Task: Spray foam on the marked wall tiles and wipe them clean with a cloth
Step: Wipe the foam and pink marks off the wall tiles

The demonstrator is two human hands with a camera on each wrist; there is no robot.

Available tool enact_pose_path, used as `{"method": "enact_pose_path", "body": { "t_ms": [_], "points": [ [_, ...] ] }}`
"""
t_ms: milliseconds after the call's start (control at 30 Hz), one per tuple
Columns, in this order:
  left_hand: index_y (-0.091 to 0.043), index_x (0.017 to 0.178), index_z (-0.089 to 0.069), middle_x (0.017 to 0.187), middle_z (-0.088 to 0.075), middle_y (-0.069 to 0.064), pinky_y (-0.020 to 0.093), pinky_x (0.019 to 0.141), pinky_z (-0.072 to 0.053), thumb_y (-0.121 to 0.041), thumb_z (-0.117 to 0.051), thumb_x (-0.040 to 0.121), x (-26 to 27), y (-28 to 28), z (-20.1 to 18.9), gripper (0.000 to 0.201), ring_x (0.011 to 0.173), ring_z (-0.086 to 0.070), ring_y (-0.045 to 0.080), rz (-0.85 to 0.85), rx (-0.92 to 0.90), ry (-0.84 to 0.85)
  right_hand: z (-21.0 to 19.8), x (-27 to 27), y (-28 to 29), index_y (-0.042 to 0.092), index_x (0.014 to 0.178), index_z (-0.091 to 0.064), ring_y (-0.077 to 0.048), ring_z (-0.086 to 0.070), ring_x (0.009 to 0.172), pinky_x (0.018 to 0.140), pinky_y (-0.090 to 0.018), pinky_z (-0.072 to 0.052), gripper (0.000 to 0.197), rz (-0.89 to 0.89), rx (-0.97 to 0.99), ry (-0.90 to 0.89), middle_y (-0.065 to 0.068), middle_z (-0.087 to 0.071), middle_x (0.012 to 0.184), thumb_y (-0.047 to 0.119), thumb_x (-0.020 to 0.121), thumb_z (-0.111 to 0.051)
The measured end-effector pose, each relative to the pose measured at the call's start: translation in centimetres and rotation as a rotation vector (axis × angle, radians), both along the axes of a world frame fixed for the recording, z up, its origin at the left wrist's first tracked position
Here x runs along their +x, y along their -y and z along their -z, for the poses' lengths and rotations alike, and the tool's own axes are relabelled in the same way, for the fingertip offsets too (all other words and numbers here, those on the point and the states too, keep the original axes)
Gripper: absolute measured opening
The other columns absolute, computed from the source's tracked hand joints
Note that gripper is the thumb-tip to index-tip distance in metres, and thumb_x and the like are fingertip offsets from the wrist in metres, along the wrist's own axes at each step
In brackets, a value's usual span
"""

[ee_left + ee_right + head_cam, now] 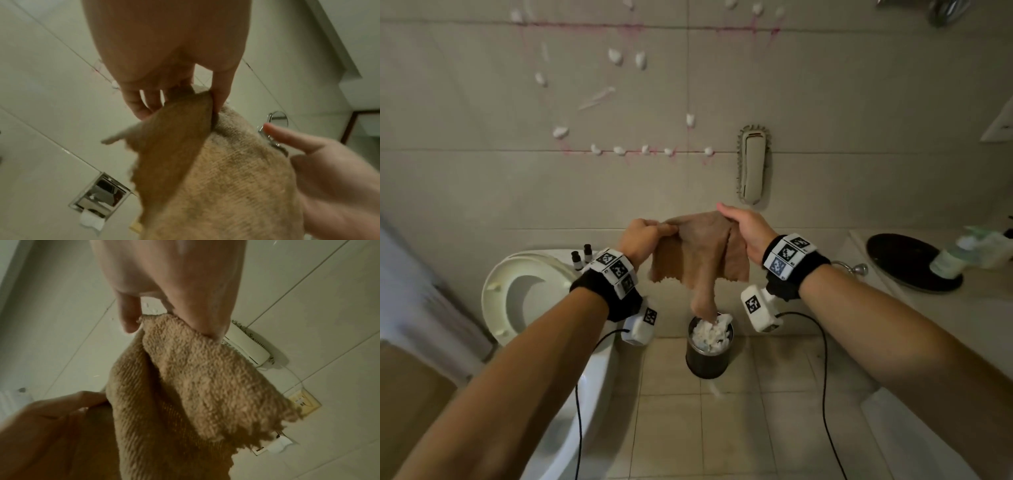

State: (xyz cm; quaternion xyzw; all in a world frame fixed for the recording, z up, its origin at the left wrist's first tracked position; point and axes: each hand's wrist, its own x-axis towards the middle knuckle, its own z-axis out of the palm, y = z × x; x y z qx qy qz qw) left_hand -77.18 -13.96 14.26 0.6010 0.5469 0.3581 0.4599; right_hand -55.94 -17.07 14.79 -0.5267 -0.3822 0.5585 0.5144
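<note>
A tan terry cloth (pixel 698 250) hangs stretched between both hands in front of the wall, its lower tip drooping toward a bin. My left hand (pixel 645 236) pinches the cloth's left top edge; the left wrist view shows thumb and fingers (pixel 221 95) closed on the fabric (pixel 226 178). My right hand (pixel 743 226) holds the right top edge, with fingers (pixel 207 327) pinching the cloth (pixel 195 378). The marked wall tiles (pixel 619 102) above carry pink lines and several white foam blobs (pixel 615 56).
A wall phone (pixel 752 164) hangs right of the marked tiles. Below the cloth stands a dark bin (pixel 709 347) stuffed with white tissue. A toilet (pixel 530 298) with raised lid is at the left; a counter with a black tray (pixel 907 263) and bottles at the right.
</note>
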Motion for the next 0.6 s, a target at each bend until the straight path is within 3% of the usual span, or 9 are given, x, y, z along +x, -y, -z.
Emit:
{"method": "enact_pose_path", "body": {
  "t_ms": [67, 133, 267, 400, 467, 533, 600],
  "points": [
    [-0.01, 0.078, -0.067, 0.068, -0.064, 0.003, 0.021, 0.054, -0.044, -0.015, -0.071, 0.085, 1.0, 1.3, -0.9, 0.01, 0.061, -0.059, 0.015, 0.014, -0.009, 0.155, -0.1, 0.8, 1.4, -0.002, 0.119, -0.066, -0.033, -0.07, 0.103, 0.096, -0.043, -0.054, 0.046, -0.003, 0.021, 0.0, -0.02, -0.072, 0.112, 0.016, 0.077, -0.077],
    [-0.01, 0.077, -0.064, 0.066, -0.06, 0.006, 0.022, 0.052, -0.045, -0.011, -0.07, 0.082, 1.9, 2.6, -1.9, 0.008, 0.055, -0.057, 0.018, 0.002, -0.038, 0.257, -0.4, 1.6, 2.9, 0.005, 0.129, -0.058, -0.036, -0.067, 0.111, 0.093, -0.043, -0.055, 0.055, 0.035, 0.016, 0.042, -0.02, -0.068, 0.119, 0.0, 0.076, -0.074],
    [-0.007, 0.076, -0.064, 0.069, -0.062, 0.012, 0.029, 0.057, -0.05, -0.004, -0.064, 0.081, 3.3, 4.9, -3.6, 0.006, 0.059, -0.059, 0.026, 0.005, -0.063, 0.377, -0.7, 3.6, 4.8, 0.019, 0.128, -0.057, -0.035, -0.066, 0.105, 0.092, -0.046, -0.054, 0.052, 0.042, -0.009, 0.118, -0.02, -0.066, 0.115, -0.008, 0.085, -0.063],
    [-0.007, 0.092, -0.064, 0.082, -0.065, 0.015, 0.04, 0.071, -0.055, -0.008, -0.065, 0.085, 4.5, 6.3, -4.5, 0.007, 0.074, -0.064, 0.028, 0.012, -0.054, 0.379, -0.6, 4.9, 7.0, 0.014, 0.132, -0.056, -0.022, -0.063, 0.094, 0.079, -0.036, -0.053, 0.041, 0.061, -0.05, 0.222, -0.011, -0.065, 0.111, 0.005, 0.093, -0.064],
    [-0.008, 0.097, -0.062, 0.082, -0.066, 0.013, 0.036, 0.067, -0.057, -0.009, -0.065, 0.088, 5.3, 6.6, -5.0, 0.009, 0.075, -0.065, 0.027, 0.002, -0.056, 0.411, -0.5, 5.4, 7.9, 0.013, 0.13, -0.055, -0.019, -0.06, 0.09, 0.075, -0.035, -0.049, 0.035, 0.064, -0.077, 0.288, -0.006, -0.064, 0.104, 0.017, 0.097, -0.063],
    [-0.01, 0.096, -0.06, 0.082, -0.066, 0.01, 0.031, 0.061, -0.056, -0.01, -0.063, 0.091, 6.0, 6.9, -5.5, 0.006, 0.074, -0.065, 0.025, -0.011, -0.067, 0.445, -0.2, 5.7, 8.5, 0.011, 0.134, -0.054, -0.02, -0.061, 0.095, 0.084, -0.039, -0.05, 0.039, 0.074, -0.105, 0.326, -0.005, -0.063, 0.101, 0.029, 0.1, -0.06],
    [-0.014, 0.095, -0.059, 0.088, -0.067, 0.01, 0.032, 0.062, -0.055, -0.012, -0.062, 0.093, 6.6, 6.9, -6.0, 0.004, 0.079, -0.066, 0.025, -0.029, -0.069, 0.457, 0.4, 5.7, 8.8, 0.013, 0.14, -0.051, -0.025, -0.063, 0.106, 0.096, -0.045, -0.049, 0.048, 0.08, -0.128, 0.36, -0.01, -0.064, 0.114, 0.041, 0.102, -0.055]
  ]
}}
